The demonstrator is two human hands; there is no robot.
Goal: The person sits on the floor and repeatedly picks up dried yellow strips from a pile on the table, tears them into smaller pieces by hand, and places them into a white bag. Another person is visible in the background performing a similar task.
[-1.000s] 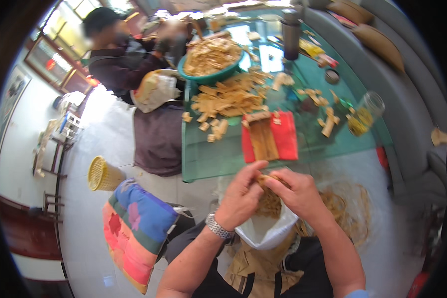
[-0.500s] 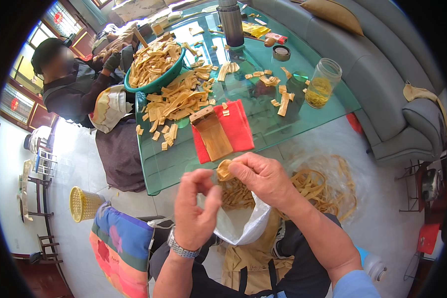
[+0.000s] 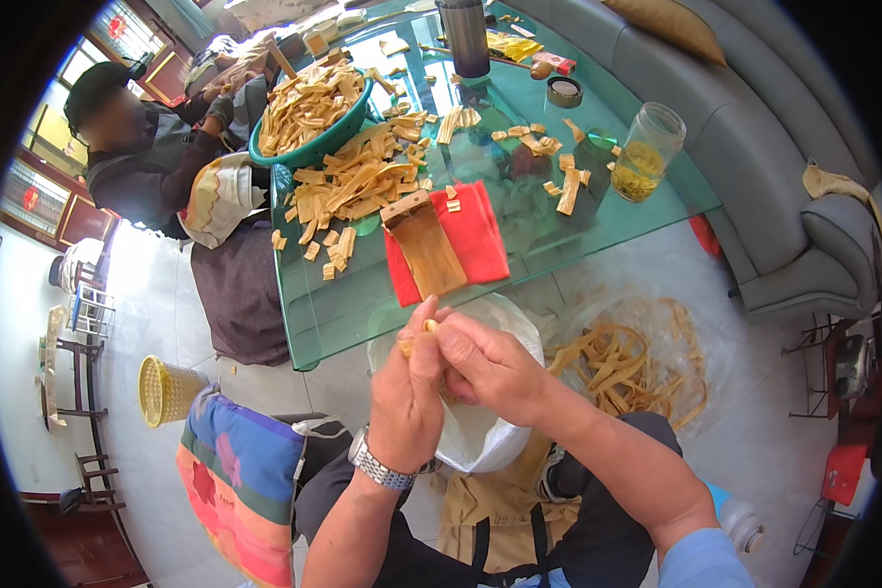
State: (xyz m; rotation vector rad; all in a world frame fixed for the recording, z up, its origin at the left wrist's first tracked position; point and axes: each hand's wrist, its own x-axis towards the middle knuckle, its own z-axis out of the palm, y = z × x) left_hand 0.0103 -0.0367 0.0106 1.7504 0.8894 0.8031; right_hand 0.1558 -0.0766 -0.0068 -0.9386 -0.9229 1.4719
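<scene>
Over the mouth of a white plastic bag [image 3: 495, 446], my two hands meet at the fingertips. My left hand [image 3: 412, 402] is closed, with thumb and fingers around a small folded piece of tan strip [image 3: 429, 326]. Pinching the same piece from the other side is my right hand [image 3: 490, 365]. Most of the strip is hidden by my fingers. Just beyond them, a wooden board with a raised block at its far end [image 3: 429, 250] lies on a folded red cloth [image 3: 485, 240] at the glass table's near edge.
Cut tan pieces [image 3: 353, 191] lie heaped on the glass table [image 3: 549, 250] beside a full green basin [image 3: 314, 155]. A glass jar [image 3: 647, 157] stands right. Long strips [image 3: 622, 363] lie in clear plastic on the floor. Another person [image 3: 157, 147] sits at far left.
My left hand has moved right and forward to join my right hand at the tan strip. The strip, its folded loop visible before, is now mostly covered by fingers.
</scene>
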